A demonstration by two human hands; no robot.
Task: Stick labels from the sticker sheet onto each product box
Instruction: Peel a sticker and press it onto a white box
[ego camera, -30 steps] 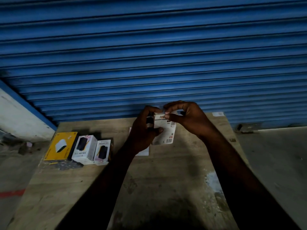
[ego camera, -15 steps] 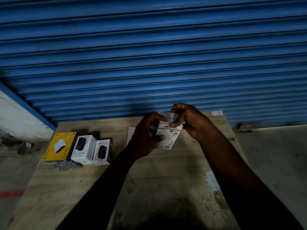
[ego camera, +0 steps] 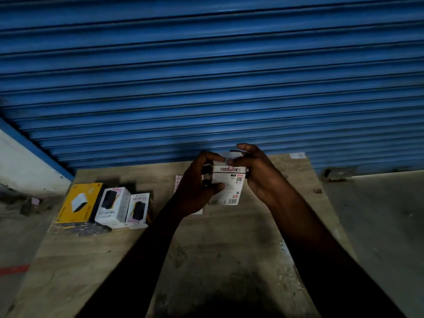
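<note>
Both hands were raised together above the far middle of a wooden table point(ego camera: 206, 260), working on one small white product box point(ego camera: 228, 187). The left hand point(ego camera: 197, 187) was closed around the box's left edge, thumb across its printed face, probably to keep it steady and turned toward the wearer so the label spot stayed in sight. The right hand point(ego camera: 257, 173) was curled over the box's top right corner, with its thumb and forefinger pinched on what looked like a small pale label point(ego camera: 231, 167) at the box's upper edge, just over the brand lettering. This appeared to be the pressing-down step, though whether the label was fully stuck could not be told in the dim light. The sticker sheet point(ego camera: 178, 182), pinkish and gridded, lay flat on the table just behind and under the left hand, mostly hidden by it, a handy place for peeling off another label. At the table's left side, well apart from the hands, three more boxes sat in a row: a yellow box point(ego camera: 79, 203) farthest left, then a white box point(ego camera: 113, 206) and a smaller white box point(ego camera: 138, 210) touching it. Whether any of those carried labels could not be seen. Behind the table a blue rolling shutter point(ego camera: 206, 76) filled the view. A small white scrap point(ego camera: 297, 155) lay at the far right corner. Nothing stood between the hands and the waiting boxes.
</note>
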